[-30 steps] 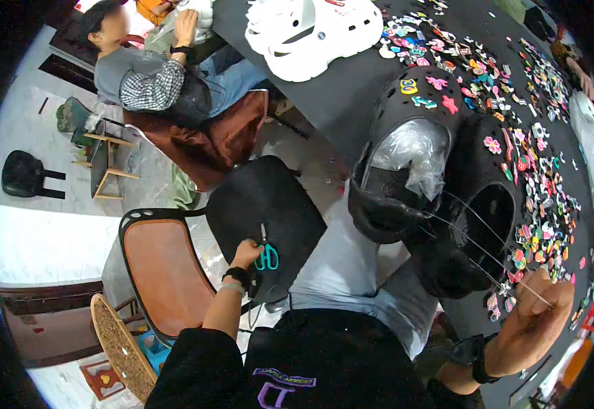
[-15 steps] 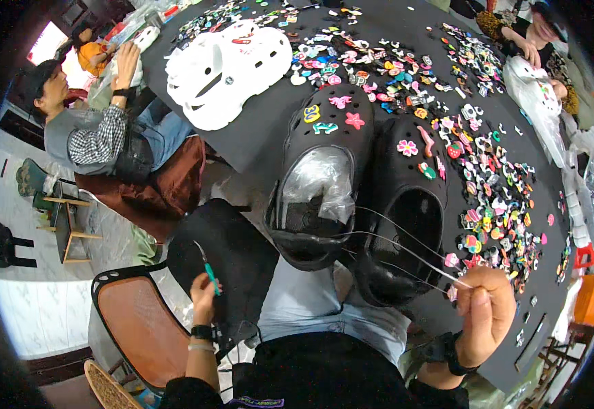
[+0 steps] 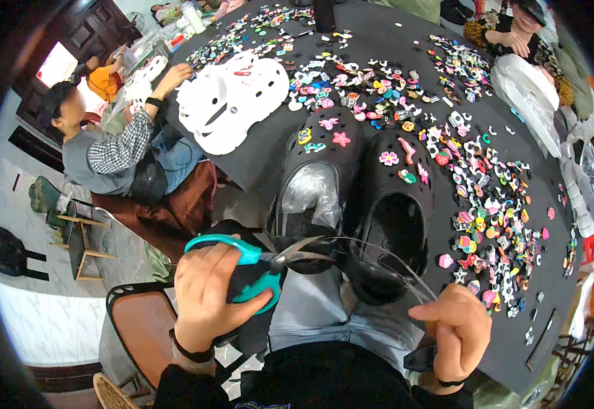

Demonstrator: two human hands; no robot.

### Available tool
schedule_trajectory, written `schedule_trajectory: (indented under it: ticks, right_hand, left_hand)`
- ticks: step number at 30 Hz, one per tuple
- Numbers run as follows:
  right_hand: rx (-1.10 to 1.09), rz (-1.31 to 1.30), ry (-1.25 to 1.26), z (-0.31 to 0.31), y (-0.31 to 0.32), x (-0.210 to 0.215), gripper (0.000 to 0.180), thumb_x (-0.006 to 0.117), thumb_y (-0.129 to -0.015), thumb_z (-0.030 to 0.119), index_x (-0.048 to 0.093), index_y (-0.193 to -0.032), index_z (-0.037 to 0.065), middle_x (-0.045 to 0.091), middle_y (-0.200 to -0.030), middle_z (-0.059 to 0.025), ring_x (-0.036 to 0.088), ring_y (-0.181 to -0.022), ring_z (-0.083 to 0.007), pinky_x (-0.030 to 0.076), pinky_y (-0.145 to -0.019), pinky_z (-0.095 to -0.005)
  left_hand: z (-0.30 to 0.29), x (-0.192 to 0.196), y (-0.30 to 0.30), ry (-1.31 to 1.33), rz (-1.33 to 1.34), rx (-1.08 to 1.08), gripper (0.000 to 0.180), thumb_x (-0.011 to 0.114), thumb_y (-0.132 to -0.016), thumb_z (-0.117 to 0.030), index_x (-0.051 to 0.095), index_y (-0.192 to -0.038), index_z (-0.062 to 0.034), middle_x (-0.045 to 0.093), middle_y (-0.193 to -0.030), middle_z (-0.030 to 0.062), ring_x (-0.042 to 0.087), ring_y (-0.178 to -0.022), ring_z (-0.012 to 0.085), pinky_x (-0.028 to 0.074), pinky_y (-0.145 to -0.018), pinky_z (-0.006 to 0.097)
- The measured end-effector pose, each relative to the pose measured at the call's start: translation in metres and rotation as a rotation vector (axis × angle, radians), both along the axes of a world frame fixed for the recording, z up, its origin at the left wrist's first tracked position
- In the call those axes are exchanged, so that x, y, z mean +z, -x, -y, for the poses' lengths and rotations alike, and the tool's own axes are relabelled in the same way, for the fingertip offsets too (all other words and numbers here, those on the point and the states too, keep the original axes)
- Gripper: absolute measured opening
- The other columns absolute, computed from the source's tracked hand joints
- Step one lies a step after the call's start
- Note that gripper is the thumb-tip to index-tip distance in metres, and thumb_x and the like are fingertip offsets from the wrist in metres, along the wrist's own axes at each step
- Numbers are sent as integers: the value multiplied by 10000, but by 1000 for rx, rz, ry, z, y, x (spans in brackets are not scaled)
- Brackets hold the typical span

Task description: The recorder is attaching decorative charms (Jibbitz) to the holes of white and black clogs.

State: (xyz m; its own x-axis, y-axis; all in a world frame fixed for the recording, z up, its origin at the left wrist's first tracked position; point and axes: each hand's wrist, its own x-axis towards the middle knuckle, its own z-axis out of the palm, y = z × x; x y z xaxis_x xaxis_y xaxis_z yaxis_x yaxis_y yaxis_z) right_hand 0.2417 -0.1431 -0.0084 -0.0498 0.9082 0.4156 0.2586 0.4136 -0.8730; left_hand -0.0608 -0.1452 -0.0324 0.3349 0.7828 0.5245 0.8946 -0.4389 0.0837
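My left hand (image 3: pixel 201 293) grips scissors (image 3: pixel 280 260) with teal handles; their blades are spread beside the heel of a black clog (image 3: pixel 323 146). Thin clear cord (image 3: pixel 401 264) runs from that heel area to my right hand (image 3: pixel 457 330), whose fingers are closed on it. Whether the cord lies between the blades is hard to tell. The clog bears colourful charms on its toe and has clear plastic film inside. Its mate, another black clog (image 3: pixel 379 180), lies to its right, also with charms. Both sit at the table's near edge above my lap.
Heaps of colourful shoe charms (image 3: pixel 495 204) cover the black table (image 3: pixel 256 146). White clogs (image 3: pixel 232 95) lie at the far left. One person (image 3: pixel 116 150) sits left, reaching toward the table; another (image 3: pixel 515 41) sits far right near a plastic bag (image 3: pixel 525 95). A brown-seated chair (image 3: pixel 140 320) stands at my left.
My left hand has risen from low on the left to the heel of the clog, and its scissors have opened. My right hand moved slightly left and down, still holding the cord.
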Motion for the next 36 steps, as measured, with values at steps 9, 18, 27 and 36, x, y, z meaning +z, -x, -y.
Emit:
schedule_trajectory:
  ticks: [9,18,27,36]
  right_hand:
    - [347,107,-274,-4,-4,0,325,560,-564,21,733,-839,30,593,-637,-31,513,-536,-203,373,-507,-331]
    - [-45,-32,-326,19,-53,-22,177,540,-886,84,679,-785,40,554,-651,-43,458,-563,-172,355,-546,-318]
    - [-939,-915,-420,122,-241,-40,165,435,-1041,117,515,-1083,-21,321,-730,14,311,-661,-104,370,-669,-258]
    - [-676,-479,826,284,-260,-50,220,506,-968,141,534,-1115,-20,500,-670,-18,455,-551,-125,394,-571,-261]
  left_hand:
    - [-19,13,-24,-17,-90,-83,657,866,-555,-142,596,-1143,-28,647,-1062,135,628,-919,332,493,-796,437]
    - [-3,-8,4,-104,221,206,459,808,-605,-30,647,-1035,-30,677,-932,122,661,-822,299,531,-733,363]
    - [54,-211,186,433,829,677,342,732,-853,-82,605,-1128,75,653,-1040,102,595,-904,153,480,-842,291]
    - [112,-424,217,931,795,926,210,751,-820,-65,582,-929,-7,564,-875,29,522,-801,169,443,-743,335]
